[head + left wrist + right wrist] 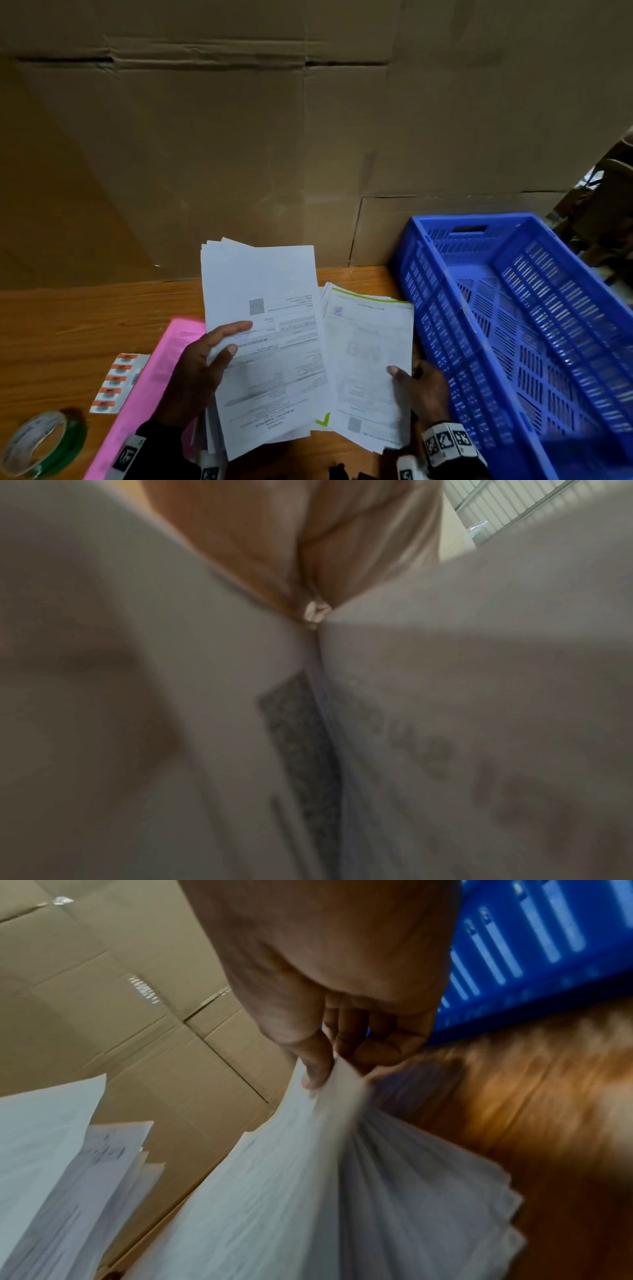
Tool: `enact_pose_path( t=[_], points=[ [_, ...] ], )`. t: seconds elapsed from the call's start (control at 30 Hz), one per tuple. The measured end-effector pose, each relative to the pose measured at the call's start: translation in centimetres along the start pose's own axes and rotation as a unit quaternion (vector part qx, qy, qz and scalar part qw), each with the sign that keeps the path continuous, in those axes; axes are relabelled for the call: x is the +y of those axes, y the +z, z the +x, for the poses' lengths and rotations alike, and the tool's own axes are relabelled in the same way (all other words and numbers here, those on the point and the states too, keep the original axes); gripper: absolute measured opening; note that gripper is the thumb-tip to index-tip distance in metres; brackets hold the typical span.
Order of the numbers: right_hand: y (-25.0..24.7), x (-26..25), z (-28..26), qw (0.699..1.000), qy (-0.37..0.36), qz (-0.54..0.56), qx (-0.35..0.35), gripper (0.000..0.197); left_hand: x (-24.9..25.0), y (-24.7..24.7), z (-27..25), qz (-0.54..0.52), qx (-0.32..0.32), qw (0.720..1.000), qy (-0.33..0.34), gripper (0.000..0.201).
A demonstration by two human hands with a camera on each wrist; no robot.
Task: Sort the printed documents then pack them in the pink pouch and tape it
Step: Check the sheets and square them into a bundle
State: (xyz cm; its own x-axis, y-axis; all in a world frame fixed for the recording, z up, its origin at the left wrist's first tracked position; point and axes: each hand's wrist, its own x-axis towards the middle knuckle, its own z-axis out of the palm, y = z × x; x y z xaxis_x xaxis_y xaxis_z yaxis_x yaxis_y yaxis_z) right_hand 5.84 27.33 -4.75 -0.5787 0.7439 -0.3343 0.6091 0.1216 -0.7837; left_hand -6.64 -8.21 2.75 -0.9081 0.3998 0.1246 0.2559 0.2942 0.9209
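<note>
— Cardboard wall (pixel 205 137) behind, wooden table (pixel 68 325) below; what stands on the right?
— Blue crate (pixel 513 325), tilted, beside the papers.
— And the pink pouch (pixel 150 377)?
— Flat on the table, partly under the left hand (pixel 198 373), whose thumb and fingers clamp a raised sheaf of printed documents (pixel 263 342).
— The right hand (pixel 421 390)?
— Thumb over, fingers under, pinching a second stack (pixel 370 359).
— Smaller items?
— Tape roll (pixel 41 445) and label strip (pixel 116 383), at left

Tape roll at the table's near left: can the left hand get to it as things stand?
Probably not yet. The left hand grips a stack of documents; the tape roll lies uncovered beyond the pink pouch.
</note>
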Motion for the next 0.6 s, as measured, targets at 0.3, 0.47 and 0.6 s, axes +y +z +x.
enact_pose_path(
  t=[0.3,0.47,0.6],
  points=[
    [-2.7,-3.2,-2.2,0.975,-0.171,0.127,0.058,0.018,0.0,-0.5,0.1,-0.039,0.003,0.998,-0.039,0.040],
    [-5.9,-7.9,-3.8,0.926,-0.277,0.249,0.068,0.019,-0.3,-0.3,0.5,-0.003,0.006,1.000,-0.018,0.046],
    [-7.2,-10.9,-4.9,0.880,-0.299,0.364,0.061,0.027,0.2,0.3,0.7,0.000,-0.004,1.000,-0.013,0.040]
  ],
)
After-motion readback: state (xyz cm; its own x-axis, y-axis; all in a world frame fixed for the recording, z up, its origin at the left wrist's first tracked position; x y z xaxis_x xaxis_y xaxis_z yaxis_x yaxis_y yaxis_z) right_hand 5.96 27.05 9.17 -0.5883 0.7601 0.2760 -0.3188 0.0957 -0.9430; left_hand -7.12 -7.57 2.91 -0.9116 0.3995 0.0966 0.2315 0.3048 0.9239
